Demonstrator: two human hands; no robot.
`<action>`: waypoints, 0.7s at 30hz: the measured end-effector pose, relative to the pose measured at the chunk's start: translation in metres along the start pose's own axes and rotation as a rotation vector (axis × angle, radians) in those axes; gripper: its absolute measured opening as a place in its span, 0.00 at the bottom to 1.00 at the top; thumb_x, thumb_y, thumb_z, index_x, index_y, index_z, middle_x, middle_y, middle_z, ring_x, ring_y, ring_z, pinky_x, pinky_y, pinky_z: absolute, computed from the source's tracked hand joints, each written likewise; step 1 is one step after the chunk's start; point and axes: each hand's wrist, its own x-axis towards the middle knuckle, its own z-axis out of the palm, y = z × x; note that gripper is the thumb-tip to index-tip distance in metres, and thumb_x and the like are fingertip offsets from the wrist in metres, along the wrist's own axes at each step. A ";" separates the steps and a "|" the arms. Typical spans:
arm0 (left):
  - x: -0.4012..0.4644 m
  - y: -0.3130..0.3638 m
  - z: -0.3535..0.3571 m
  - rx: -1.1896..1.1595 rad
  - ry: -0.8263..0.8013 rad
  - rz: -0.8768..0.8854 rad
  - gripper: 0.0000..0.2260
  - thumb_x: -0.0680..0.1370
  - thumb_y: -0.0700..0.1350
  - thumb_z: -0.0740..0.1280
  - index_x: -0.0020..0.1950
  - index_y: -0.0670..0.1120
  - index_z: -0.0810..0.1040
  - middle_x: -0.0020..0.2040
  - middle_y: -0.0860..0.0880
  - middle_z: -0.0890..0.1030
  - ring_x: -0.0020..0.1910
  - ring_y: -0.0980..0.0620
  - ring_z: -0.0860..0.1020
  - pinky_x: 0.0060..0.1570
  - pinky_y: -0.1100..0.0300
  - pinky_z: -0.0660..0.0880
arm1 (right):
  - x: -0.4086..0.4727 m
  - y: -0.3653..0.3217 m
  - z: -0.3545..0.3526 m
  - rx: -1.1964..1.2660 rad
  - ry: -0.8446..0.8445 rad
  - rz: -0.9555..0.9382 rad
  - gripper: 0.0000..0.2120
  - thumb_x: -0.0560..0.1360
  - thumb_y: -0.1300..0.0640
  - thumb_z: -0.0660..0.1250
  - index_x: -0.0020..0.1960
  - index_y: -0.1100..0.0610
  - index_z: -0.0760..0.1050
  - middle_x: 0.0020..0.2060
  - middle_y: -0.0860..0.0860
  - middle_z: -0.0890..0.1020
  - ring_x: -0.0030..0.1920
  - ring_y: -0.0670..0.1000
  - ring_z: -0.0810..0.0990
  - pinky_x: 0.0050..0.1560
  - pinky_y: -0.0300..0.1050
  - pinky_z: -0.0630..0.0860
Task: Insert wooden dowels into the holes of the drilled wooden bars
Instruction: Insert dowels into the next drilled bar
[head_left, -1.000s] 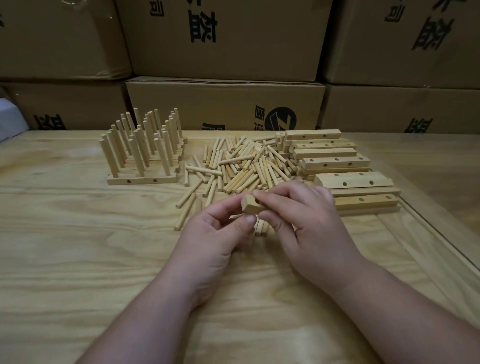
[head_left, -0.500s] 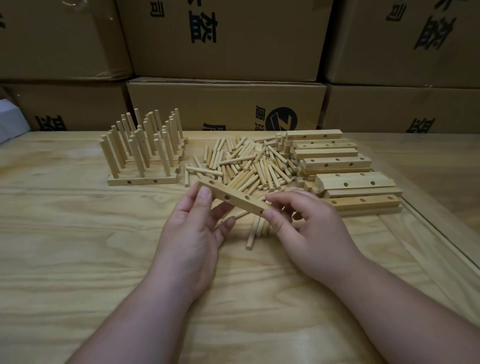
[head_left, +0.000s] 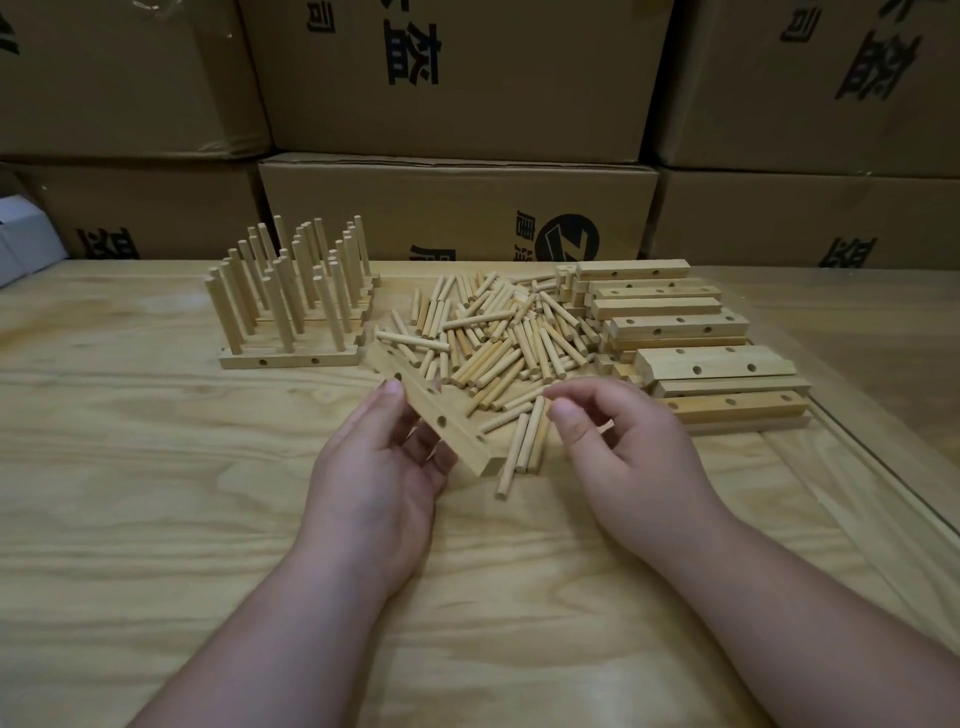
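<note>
While your left hand (head_left: 379, 462) grips the drilled bar (head_left: 434, 410) at centre frame, holes up, your right hand (head_left: 618, 441) hovers loosely curled, empty: pinch one dowel (head_left: 514, 452) just beneath, seat it square.

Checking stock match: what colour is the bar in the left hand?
Pale, light tan wood, the bar in the left hand, head view.

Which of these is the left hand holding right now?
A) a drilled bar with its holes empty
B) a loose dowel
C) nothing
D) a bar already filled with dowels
A: the left hand grips a drilled bar, tilted, whose visible holes have no dowels in them; the right hand hovers by the dowel pile and holds nothing that can be seen.
</note>
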 end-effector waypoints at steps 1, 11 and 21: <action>0.000 0.000 -0.001 -0.002 0.009 -0.007 0.10 0.83 0.45 0.63 0.59 0.43 0.79 0.44 0.48 0.87 0.39 0.52 0.85 0.44 0.53 0.82 | 0.001 0.001 0.000 -0.098 -0.073 0.027 0.10 0.80 0.48 0.65 0.61 0.42 0.78 0.52 0.38 0.77 0.51 0.40 0.75 0.53 0.39 0.72; 0.000 -0.002 0.000 0.046 -0.043 0.002 0.17 0.76 0.48 0.68 0.62 0.44 0.78 0.43 0.49 0.84 0.38 0.53 0.83 0.38 0.58 0.81 | -0.001 0.003 0.004 -0.481 -0.339 0.069 0.13 0.78 0.36 0.59 0.54 0.40 0.76 0.52 0.39 0.65 0.58 0.43 0.63 0.60 0.45 0.58; -0.004 -0.001 0.003 0.041 -0.025 -0.013 0.15 0.81 0.46 0.65 0.67 0.44 0.77 0.41 0.49 0.84 0.36 0.54 0.81 0.47 0.52 0.74 | 0.003 -0.008 -0.002 -0.625 -0.206 0.277 0.17 0.78 0.50 0.61 0.66 0.51 0.72 0.54 0.48 0.77 0.57 0.53 0.76 0.60 0.54 0.74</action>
